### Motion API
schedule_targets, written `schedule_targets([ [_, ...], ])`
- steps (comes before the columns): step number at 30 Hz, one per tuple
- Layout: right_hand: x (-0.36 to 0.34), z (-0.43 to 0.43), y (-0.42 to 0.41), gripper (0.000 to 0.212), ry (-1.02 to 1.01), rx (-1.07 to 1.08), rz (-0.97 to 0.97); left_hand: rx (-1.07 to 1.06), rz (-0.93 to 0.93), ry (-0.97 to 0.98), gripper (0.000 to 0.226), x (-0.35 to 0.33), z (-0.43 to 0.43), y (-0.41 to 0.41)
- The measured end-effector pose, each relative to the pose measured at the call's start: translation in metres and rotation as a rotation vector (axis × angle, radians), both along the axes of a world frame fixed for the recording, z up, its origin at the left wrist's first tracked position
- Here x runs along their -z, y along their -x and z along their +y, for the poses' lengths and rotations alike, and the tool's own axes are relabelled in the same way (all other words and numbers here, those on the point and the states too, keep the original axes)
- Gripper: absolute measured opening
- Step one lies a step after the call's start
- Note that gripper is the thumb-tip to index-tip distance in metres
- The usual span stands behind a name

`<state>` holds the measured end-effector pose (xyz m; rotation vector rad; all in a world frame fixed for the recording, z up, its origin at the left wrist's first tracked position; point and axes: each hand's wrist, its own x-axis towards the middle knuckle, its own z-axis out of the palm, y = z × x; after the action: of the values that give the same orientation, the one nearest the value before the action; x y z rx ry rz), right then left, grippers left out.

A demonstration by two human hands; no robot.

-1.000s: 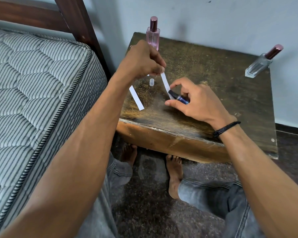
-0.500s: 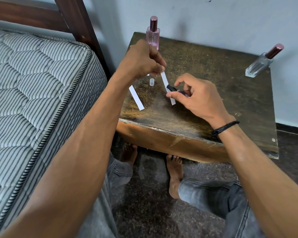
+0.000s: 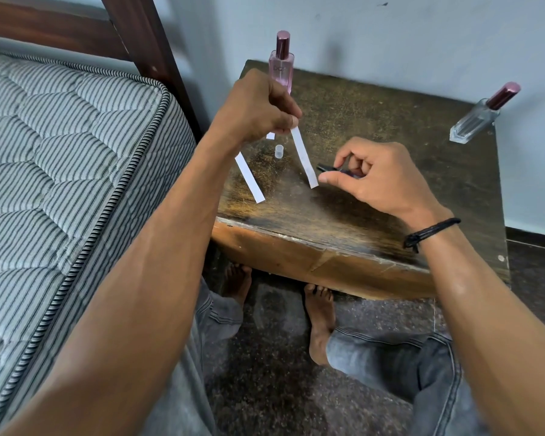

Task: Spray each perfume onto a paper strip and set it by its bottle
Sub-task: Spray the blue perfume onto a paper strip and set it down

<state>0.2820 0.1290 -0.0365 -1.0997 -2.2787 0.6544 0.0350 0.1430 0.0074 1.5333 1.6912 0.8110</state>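
Two hands over the table (image 3: 390, 121), left hand (image 3: 255, 108) pinching a paper strip (image 3: 304, 158), right hand (image 3: 375, 174) gripping a small dark sprayer (image 3: 328, 168)

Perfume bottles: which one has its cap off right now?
The small dark bottle in the right hand, nozzle toward the strip held by the left hand. The pink bottle and clear bottle are capped.

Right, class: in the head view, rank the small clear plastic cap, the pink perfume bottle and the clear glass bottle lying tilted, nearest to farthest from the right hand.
From the right hand:
1. Small clear plastic cap, just to its left.
2. Clear glass bottle, far right corner.
3. Pink perfume bottle, back left edge.
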Motion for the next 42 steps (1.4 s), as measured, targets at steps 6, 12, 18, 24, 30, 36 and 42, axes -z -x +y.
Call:
schedule_targets([
  [6, -0.005, 0.006, -0.008, 0.029, 0.016, 0.087, 0.176, 0.029, 0.09, -0.022, 0.011, 0.003, 0.001, -0.003],
  [12, -0.004, 0.006, -0.008, 0.027, 0.028, 0.044, 0.075, 0.065, 0.146, -0.024, 0.017, 0.007, 0.003, -0.01],
  [18, -0.003, 0.003, -0.004, 0.026, 0.045, -0.015, -0.048, 0.08, 0.17, -0.041, 0.012, 0.008, 0.003, -0.013],
  [24, -0.001, 0.0, 0.003, 0.025, 0.019, -0.05, -0.105, 0.091, 0.128, -0.034, 0.015, 0.008, 0.003, -0.012],
  [30, 0.001, -0.001, 0.004, 0.025, -0.017, -0.053, -0.151, 0.069, 0.098, -0.037, 0.011, 0.004, 0.0, -0.011],
  [36, -0.002, -0.001, 0.001, 0.025, 0.006, -0.066, -0.168, 0.023, 0.037, -0.03, 0.012, 0.004, 0.002, -0.007],
  [42, -0.01, 0.005, -0.014, 0.023, 0.091, 0.027, 0.049, 0.007, 0.034, -0.041, 0.013, 0.004, 0.001, -0.005],
])
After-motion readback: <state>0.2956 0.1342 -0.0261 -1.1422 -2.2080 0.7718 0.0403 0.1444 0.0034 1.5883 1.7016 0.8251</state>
